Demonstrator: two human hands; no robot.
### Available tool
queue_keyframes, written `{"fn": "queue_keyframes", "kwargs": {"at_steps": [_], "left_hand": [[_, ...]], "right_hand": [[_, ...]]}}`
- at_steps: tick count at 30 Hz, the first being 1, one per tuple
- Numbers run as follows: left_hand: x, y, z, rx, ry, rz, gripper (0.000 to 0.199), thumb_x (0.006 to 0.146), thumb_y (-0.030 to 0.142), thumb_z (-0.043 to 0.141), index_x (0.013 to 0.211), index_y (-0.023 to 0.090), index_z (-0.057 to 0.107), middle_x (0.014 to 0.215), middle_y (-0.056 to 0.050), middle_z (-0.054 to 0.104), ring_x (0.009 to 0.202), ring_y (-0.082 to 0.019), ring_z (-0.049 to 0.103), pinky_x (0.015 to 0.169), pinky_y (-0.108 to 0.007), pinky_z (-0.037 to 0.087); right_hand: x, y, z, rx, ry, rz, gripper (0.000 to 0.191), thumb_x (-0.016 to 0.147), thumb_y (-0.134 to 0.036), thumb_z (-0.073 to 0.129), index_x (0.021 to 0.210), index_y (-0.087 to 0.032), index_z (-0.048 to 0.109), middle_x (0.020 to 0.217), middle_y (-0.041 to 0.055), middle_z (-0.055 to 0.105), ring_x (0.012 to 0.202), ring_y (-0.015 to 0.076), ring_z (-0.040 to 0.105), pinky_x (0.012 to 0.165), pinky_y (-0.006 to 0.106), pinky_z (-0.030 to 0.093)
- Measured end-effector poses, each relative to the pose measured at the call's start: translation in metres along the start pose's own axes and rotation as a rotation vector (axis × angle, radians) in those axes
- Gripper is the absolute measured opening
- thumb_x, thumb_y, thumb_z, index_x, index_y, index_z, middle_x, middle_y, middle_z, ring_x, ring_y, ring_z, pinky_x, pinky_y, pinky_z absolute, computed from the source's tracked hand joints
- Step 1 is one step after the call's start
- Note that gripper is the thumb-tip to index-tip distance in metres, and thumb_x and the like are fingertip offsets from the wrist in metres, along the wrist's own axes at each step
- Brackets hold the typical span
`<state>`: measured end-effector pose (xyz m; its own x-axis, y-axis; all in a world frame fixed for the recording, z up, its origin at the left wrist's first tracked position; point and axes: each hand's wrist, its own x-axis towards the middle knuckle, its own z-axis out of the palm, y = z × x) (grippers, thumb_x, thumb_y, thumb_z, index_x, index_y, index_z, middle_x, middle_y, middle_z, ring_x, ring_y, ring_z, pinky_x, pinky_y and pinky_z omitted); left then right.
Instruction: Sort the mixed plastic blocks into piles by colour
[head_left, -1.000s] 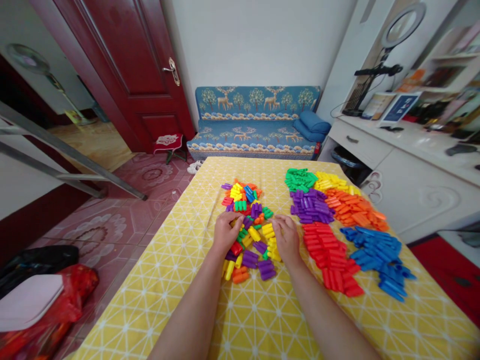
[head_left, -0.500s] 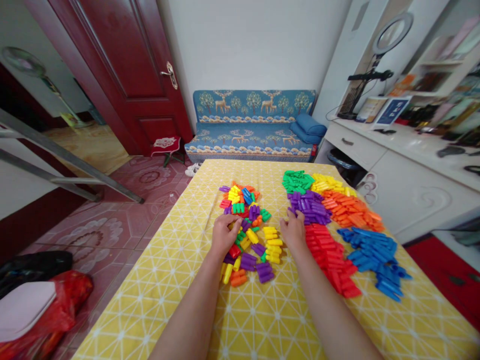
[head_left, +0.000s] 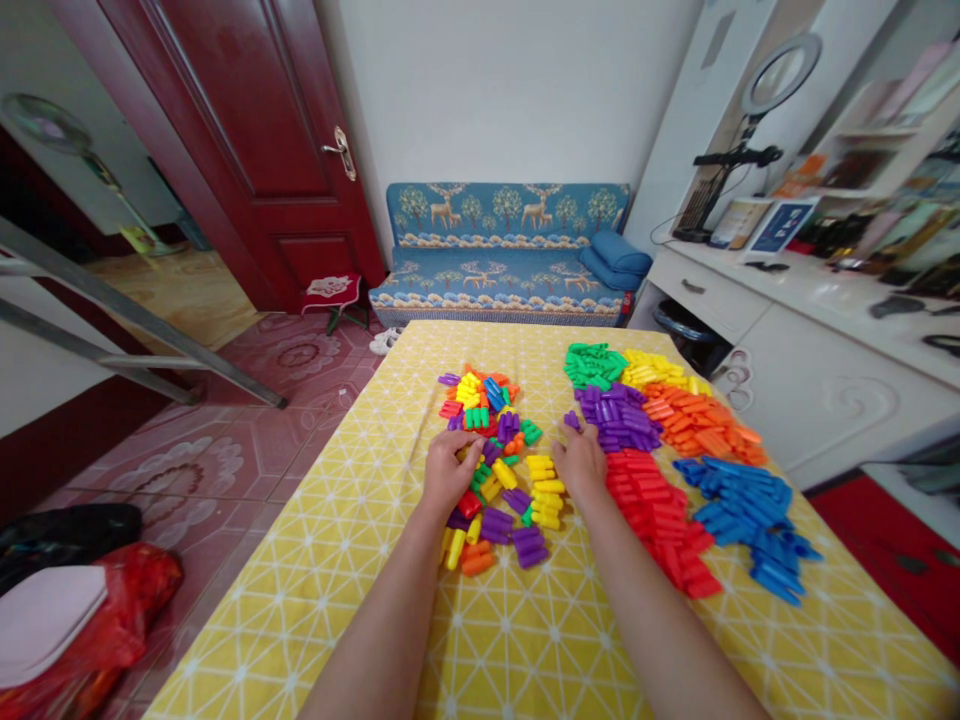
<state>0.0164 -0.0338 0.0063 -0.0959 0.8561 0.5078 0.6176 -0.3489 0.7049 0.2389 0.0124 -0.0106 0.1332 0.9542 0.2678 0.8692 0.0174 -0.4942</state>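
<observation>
On the table, my left hand (head_left: pixel 452 468) is closed at the left edge of a mixed heap of plastic building pieces (head_left: pixel 496 490). What its fingers pinch, if anything, is hidden; a purple piece lies just beyond the fingertips. My right hand (head_left: pixel 581 462) has its fingers closed on a purple building piece (head_left: pixel 571 420), whose end shows past the fingertips. That hand is just left of a pile of purple pieces (head_left: pixel 621 415). A row of yellow pieces (head_left: pixel 546 490) lies left of its wrist.
Right of my hands are piles of green (head_left: pixel 592 364), yellow (head_left: pixel 660 370), orange (head_left: pixel 705 420), red (head_left: pixel 656 515) and blue pieces (head_left: pixel 750 520). A yellow patterned cloth (head_left: pixel 510 650) covers the table. Beyond its far edge is a blue sofa (head_left: pixel 502 265); a white cabinet (head_left: pixel 847 370) stands right.
My right hand has shifted slightly left, away from the purple pile, and a purple piece now shows at its fingertips. My left hand has stayed in place.
</observation>
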Motion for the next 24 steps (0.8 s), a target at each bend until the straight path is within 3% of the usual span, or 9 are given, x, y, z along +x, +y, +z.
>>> {"fn": "queue_keyframes", "kwargs": {"at_steps": [4, 10, 15, 24], "left_hand": [[0.0, -0.001, 0.0, 0.005, 0.013, -0.004, 0.017, 0.085, 0.029, 0.06, 0.08, 0.02, 0.073, 0.08, -0.005, 0.074, 0.077, -0.018, 0.066, 0.075, -0.031, 0.05], [0.0, -0.005, 0.002, -0.007, -0.003, -0.007, 0.018, 0.086, 0.03, 0.059, 0.082, 0.02, 0.073, 0.081, -0.004, 0.073, 0.077, -0.018, 0.066, 0.076, -0.031, 0.049], [-0.001, -0.003, 0.001, -0.003, -0.006, -0.003, 0.017, 0.086, 0.029, 0.059, 0.08, 0.02, 0.073, 0.08, -0.004, 0.073, 0.077, -0.018, 0.065, 0.075, -0.031, 0.049], [-0.001, -0.005, 0.001, 0.004, -0.01, -0.001, 0.018, 0.086, 0.03, 0.058, 0.081, 0.02, 0.073, 0.081, -0.004, 0.073, 0.077, -0.018, 0.066, 0.076, -0.031, 0.049]], "right_hand": [[0.007, 0.008, -0.015, 0.127, 0.065, -0.014, 0.036, 0.081, -0.03, 0.052, 0.111, -0.016, 0.068, 0.114, 0.0149, 0.055, 0.095, 0.0218, 0.06, 0.09, 0.036, 0.047], [0.041, 0.033, -0.058, 0.177, 0.334, 0.059, 0.048, 0.077, -0.037, 0.053, 0.114, -0.009, 0.065, 0.111, 0.0178, 0.056, 0.102, 0.0268, 0.056, 0.097, 0.041, 0.043], [0.048, 0.045, -0.063, 0.06, 0.224, 0.169, 0.052, 0.075, -0.037, 0.057, 0.115, -0.005, 0.063, 0.108, 0.0214, 0.06, 0.114, 0.0327, 0.05, 0.098, 0.044, 0.041], [0.042, 0.042, -0.06, -0.07, 0.088, 0.164, 0.055, 0.082, -0.039, 0.049, 0.121, -0.002, 0.06, 0.133, 0.0252, 0.047, 0.121, 0.032, 0.048, 0.102, 0.041, 0.038]]}}
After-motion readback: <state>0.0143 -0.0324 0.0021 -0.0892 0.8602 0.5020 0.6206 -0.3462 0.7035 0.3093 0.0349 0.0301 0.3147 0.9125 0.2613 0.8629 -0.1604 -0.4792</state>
